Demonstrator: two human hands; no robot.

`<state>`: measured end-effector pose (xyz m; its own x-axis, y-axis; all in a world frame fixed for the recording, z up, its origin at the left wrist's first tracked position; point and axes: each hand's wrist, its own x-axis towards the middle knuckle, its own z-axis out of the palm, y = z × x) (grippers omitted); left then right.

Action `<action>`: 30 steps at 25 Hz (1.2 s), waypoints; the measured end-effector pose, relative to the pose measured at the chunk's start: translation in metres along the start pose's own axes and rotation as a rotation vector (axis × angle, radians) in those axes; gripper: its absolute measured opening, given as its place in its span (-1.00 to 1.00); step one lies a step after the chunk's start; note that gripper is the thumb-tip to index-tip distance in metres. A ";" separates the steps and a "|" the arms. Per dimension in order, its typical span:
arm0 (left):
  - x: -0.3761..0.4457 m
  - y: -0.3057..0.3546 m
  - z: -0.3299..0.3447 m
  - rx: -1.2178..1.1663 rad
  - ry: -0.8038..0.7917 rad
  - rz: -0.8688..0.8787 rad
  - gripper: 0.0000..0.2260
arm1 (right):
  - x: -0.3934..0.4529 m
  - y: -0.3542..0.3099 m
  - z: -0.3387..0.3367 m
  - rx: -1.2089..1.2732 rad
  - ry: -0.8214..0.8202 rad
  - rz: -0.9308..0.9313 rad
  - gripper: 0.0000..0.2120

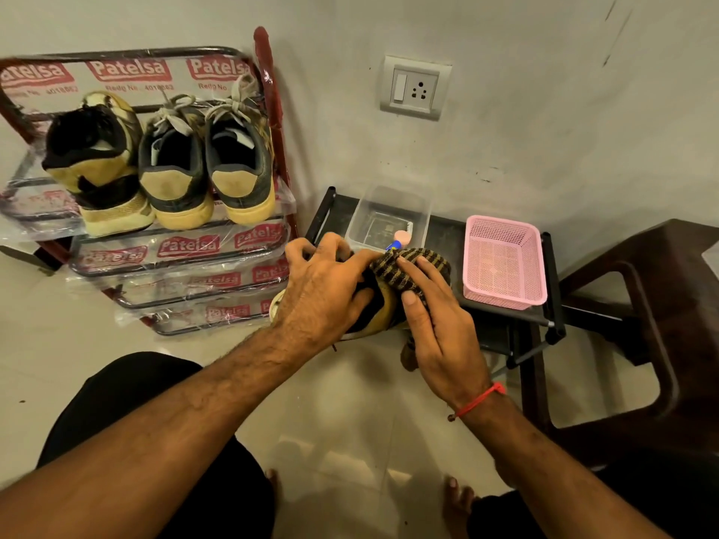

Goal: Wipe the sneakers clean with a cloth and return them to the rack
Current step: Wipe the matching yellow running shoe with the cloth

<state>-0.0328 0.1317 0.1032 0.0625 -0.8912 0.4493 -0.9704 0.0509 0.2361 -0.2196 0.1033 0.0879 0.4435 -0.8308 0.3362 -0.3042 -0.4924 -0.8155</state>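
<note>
- Beside the black low table, at its near left corner, a black-and-tan sneaker is mostly hidden under two hands; only a patch of dark collar, tan side and pale sole edge shows.
- Which end of that sneaker is toe or heel cannot be made out; its visible long axis seems to run from the table's corner out to the left.
- Left hand lies on top of the sneaker with fingers curled over its far side, gripping it.
- Right hand presses a brown-and-black striped cloth against the sneaker's table-side end, fingers fairly straight over the fabric; the thumb is out of sight, so a pinch cannot be confirmed.
- Left of the table stands a red metal shoe rack wrapped in printed plastic, its left side cut off; three worn sneakers sit on its top shelf, heels toward the camera.
- On the table rest a clear plastic tub and a pink mesh basket.
</note>
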 end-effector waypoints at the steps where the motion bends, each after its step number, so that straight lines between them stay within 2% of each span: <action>1: 0.001 -0.003 -0.001 0.019 0.052 0.054 -0.65 | 0.001 -0.001 0.000 0.026 -0.003 -0.007 -0.61; 6: 0.002 -0.015 -0.003 -0.063 0.158 0.069 -0.74 | 0.006 -0.007 -0.009 0.078 0.011 -0.074 -0.65; 9: 0.001 -0.010 -0.005 -0.113 0.198 -0.043 -0.74 | 0.003 -0.010 -0.006 0.029 0.028 -0.095 -0.64; 12: -0.002 -0.007 -0.004 -0.224 0.016 -0.151 -0.63 | 0.000 -0.013 -0.004 0.016 0.045 -0.072 -0.65; 14: -0.004 -0.003 -0.003 -0.344 -0.092 -0.227 -0.76 | 0.000 -0.015 -0.005 0.002 0.045 -0.083 -0.64; 16: -0.003 0.000 0.000 -0.408 -0.092 -0.325 -0.83 | -0.002 -0.019 -0.002 -0.136 0.000 -0.137 -0.58; 19: -0.001 0.001 0.000 -0.485 -0.061 -0.413 -0.71 | -0.012 -0.020 0.011 -0.551 -0.060 -0.251 -0.50; 21: 0.001 0.000 0.000 -0.604 -0.043 -0.452 -0.65 | -0.019 -0.018 0.021 -0.726 -0.063 -0.295 -0.48; 25: -0.006 0.006 0.002 -0.607 0.021 -0.394 -0.93 | -0.011 -0.022 0.019 -0.807 -0.011 -0.282 -0.47; 28: -0.009 0.020 0.002 -0.491 0.005 -0.276 -0.70 | 0.011 -0.022 0.002 -0.761 0.108 -0.191 -0.48; 30: -0.006 0.023 0.000 -0.452 -0.009 -0.258 -0.68 | 0.015 -0.020 0.000 -0.706 0.125 -0.175 -0.50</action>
<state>-0.0559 0.1381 0.1058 0.2826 -0.9043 0.3200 -0.7256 0.0166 0.6879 -0.2068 0.1012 0.1091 0.4483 -0.7275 0.5193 -0.7269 -0.6349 -0.2619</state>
